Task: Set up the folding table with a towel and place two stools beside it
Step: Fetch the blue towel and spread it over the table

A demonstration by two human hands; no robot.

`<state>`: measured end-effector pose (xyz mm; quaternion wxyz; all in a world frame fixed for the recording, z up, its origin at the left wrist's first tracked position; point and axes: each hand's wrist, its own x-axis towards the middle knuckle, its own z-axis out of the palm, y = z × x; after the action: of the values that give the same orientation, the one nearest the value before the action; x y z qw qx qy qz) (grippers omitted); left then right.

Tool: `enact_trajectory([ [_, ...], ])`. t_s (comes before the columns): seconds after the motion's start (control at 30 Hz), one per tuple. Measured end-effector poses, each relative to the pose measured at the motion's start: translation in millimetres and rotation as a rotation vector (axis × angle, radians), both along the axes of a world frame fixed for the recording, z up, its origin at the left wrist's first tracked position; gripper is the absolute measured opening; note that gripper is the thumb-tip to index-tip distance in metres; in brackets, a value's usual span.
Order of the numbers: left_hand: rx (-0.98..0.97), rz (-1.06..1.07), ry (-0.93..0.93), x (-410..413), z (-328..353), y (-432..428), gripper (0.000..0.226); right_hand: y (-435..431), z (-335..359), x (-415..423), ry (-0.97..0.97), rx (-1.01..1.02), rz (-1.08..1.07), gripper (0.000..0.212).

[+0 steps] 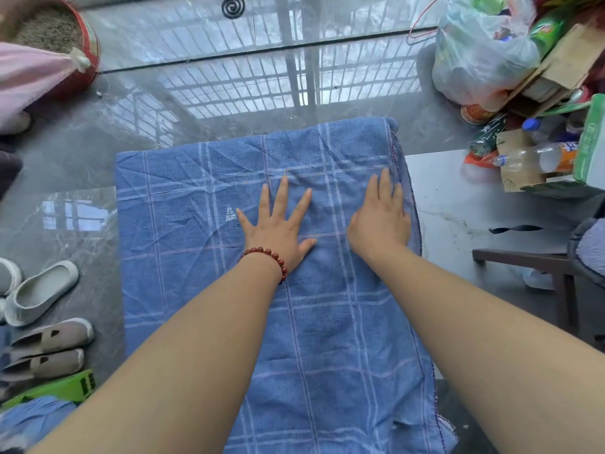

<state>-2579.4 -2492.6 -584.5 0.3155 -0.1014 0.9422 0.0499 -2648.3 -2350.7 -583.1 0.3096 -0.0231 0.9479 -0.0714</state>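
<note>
A blue checked towel [183,257] lies spread over the folding table and hides the whole top. My left hand [278,227], with a red bead bracelet at the wrist, presses flat on the towel's middle with its fingers spread. My right hand [381,221] lies flat on the towel near its right edge, slightly blurred. Neither hand holds anything. A dark wooden frame [523,260], perhaps a stool or chair, stands to the right of the table.
Glossy grey floor all round. Several shoes [42,293] lie at the left. A red basin [88,37] and pink cloth sit far left. Plastic bags [474,60], bottles [537,158] and cardboard crowd the right, by a white slab [458,198].
</note>
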Motion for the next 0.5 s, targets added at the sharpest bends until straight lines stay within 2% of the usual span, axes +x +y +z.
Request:
enact_trajectory([
  [0.07,0.003,0.014,-0.018,10,3,-2,0.08,6,2,4,0.004,0.043,-0.06,0.071],
  [0.17,0.04,0.083,-0.06,23,9,-7,0.082,10,6,10,0.034,0.088,0.034,0.071],
  [0.33,0.106,0.084,-0.13,52,15,-11,0.082,0,10,38,0.05,-0.018,0.291,0.066],
  [0.5,0.124,0.007,-0.159,83,15,-4,0.08,-5,9,79,-0.029,-0.095,0.347,0.064],
])
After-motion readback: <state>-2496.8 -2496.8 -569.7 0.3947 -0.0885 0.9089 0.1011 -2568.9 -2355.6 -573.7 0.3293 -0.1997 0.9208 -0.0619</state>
